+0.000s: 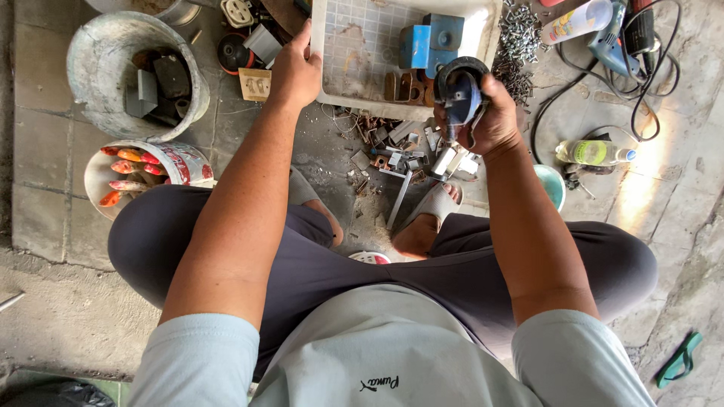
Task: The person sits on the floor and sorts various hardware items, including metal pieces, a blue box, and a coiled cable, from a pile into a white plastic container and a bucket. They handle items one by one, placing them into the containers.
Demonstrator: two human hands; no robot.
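Head view, right hand [494, 120] closed around blue-black round metal part [458, 94] at upper centre, left hand [296, 71] gripping white plastic tray [354, 53] rim, scrap pieces [400, 147] on floor below.

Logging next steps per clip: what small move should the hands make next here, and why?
Probably lower the blue part into the white tray. The right hand grips it just over the tray's near rim, while the left hand grips the tray's left edge.
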